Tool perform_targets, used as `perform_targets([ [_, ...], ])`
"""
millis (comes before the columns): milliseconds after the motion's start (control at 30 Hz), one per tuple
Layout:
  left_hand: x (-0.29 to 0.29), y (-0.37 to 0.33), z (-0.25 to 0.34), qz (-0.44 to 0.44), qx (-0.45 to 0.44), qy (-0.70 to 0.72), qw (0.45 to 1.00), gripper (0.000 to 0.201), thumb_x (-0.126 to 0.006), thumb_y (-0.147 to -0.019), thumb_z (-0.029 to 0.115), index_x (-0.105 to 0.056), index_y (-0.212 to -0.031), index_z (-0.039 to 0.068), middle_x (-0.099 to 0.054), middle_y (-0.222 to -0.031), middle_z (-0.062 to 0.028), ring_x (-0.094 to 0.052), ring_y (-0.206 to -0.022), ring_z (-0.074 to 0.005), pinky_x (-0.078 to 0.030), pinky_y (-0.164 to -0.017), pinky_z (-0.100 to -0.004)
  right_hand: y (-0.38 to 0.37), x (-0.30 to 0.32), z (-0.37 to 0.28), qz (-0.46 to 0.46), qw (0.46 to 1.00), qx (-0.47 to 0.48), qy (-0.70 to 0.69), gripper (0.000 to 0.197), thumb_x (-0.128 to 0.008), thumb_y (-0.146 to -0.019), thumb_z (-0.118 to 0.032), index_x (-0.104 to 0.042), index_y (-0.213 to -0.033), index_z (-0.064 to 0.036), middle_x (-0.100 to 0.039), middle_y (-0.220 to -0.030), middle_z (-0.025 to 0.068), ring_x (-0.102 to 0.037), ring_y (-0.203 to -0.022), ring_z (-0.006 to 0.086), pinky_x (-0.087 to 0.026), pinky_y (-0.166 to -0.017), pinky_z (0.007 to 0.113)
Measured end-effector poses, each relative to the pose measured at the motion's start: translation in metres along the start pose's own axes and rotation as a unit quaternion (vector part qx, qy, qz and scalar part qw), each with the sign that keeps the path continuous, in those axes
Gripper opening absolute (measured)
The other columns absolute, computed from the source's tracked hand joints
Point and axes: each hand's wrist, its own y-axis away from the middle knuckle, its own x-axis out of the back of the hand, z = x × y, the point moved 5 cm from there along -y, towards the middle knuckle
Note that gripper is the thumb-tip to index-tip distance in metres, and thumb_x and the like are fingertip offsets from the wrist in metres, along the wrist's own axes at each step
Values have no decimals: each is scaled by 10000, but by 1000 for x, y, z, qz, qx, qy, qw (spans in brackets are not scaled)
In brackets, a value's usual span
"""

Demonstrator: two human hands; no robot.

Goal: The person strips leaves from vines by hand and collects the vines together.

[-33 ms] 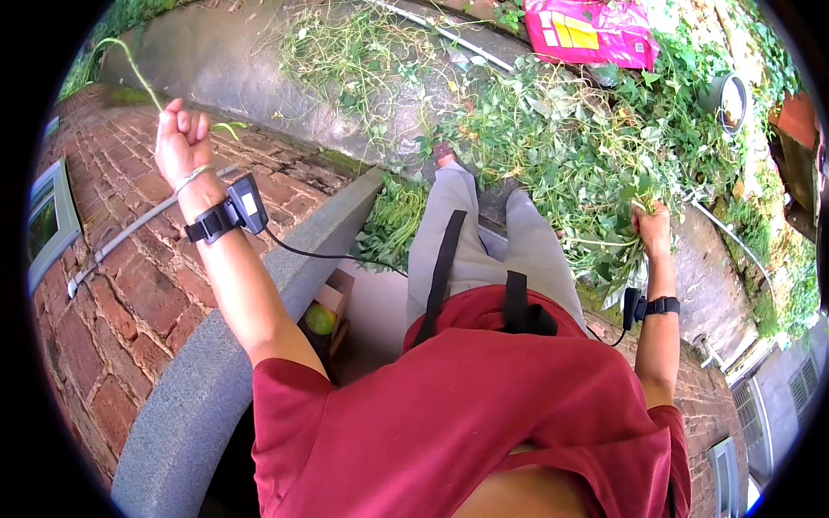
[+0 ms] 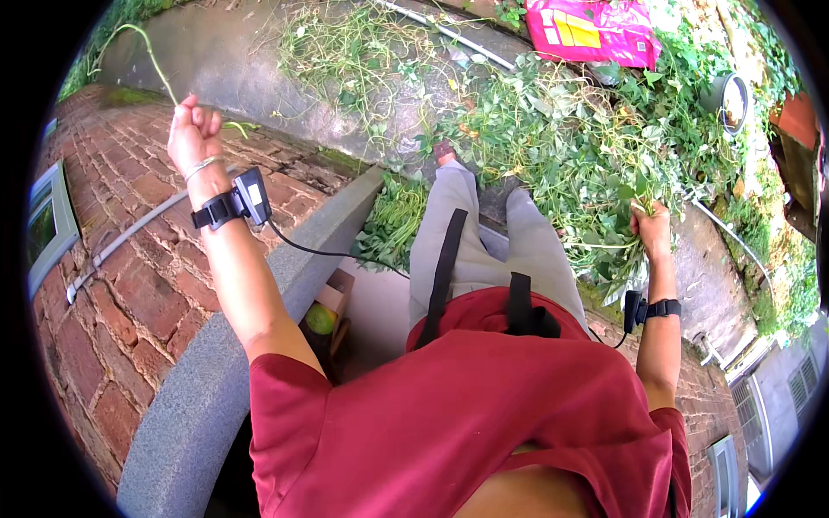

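My left hand (image 2: 195, 138), raised at the far left beside the brick wall, is closed around a thin green vine stem (image 2: 156, 62). The stem's long end arches up and leftward out of the fist, and a short green tip pokes out on the right. On the right side, my right hand (image 2: 651, 228) is closed on a bunch of leafy stems (image 2: 623, 266), with leaves above and below the fist. Just past it spreads a big heap of cut green vines (image 2: 561, 160). A smaller pile of bundled stems (image 2: 399, 216) lies left of my legs.
A grey stone ledge (image 2: 194, 388) curves beside my left arm. A round greenish-yellow fruit (image 2: 320, 319) sits in a box below it. Far off lie a pink plastic bag (image 2: 591, 34), a white pipe (image 2: 445, 33) and a round bucket (image 2: 730, 104). Loose vines (image 2: 354, 69) cover the concrete.
My left hand has shifted slightly right and down, carrying the vine stem, whose upper end now bends over more. My right hand stays in place with its leafy bunch.
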Motion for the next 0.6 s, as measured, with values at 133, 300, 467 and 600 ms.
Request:
perform_targets([
  [133, 120, -85, -203, 176, 32, -395, 901, 388, -618, -946, 273, -624, -1152, -56, -701, -1048, -176, -676, -911, -270, -536, -809, -387, 25, 5, -6, -23, 999, -3, 45, 98, -647, -930, -145, -702, -963, -69, -635, -640, 18, -574, -543, 93, -412, -492, 234],
  [300, 99, -51, -400, 34, 135, -593, 793, 556, -713, -855, 355, -613, -1239, -34, -666, -1183, -210, -649, -1088, -311, -475, -952, -368, 50, -15, -21, -12, 986, -89, 143, 205, -582, -877, -14, -679, -1057, -23, -596, -602, 15, -534, -476, 92, -396, -428, 231],
  [467, 41, 25, -593, -119, 437, -374, 809, 437, -703, -882, 295, -649, -1226, 32, -678, -1158, -115, -654, -1006, -263, -550, -784, -423, 26, -75, -19, -69, 969, -180, 153, 174, -560, -828, 45, -676, -951, 0, -569, -597, 23, -498, -453, 83, -378, -405, 246],
  [600, 10, 33, -698, -270, 286, -497, 773, 364, -702, -859, 310, -694, -1172, 122, -695, -1140, -142, -655, -1063, -323, -502, -910, -384, 11, -111, -12, -80, 966, -169, 175, 137, -595, -837, 46, -682, -938, 13, -579, -609, 6, -516, -477, 77, -400, -427, 238],
])
